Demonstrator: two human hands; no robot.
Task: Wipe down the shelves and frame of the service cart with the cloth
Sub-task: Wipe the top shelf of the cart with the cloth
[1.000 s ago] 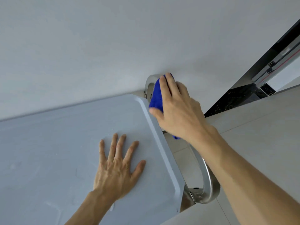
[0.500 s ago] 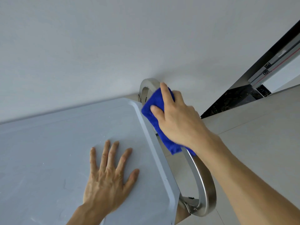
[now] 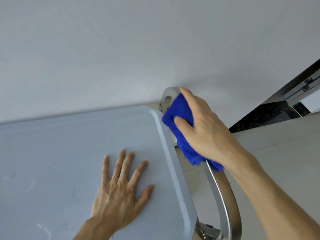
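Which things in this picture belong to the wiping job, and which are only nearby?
Belonging to the job:
blue cloth, gripped by right hand
metal handle
top shelf, with left hand flat on it

Only nearby:
white wall
tiled floor

Cart top shelf: matt grey-blue plastic, smooth, faintly smeared. Handle beside the shelf's edge: brushed metal, satin sheen. Cloth on the handle: blue, fuzzy pile.

The right hand is sliding the blue cloth back up the metal handle. More of the cloth is showing.
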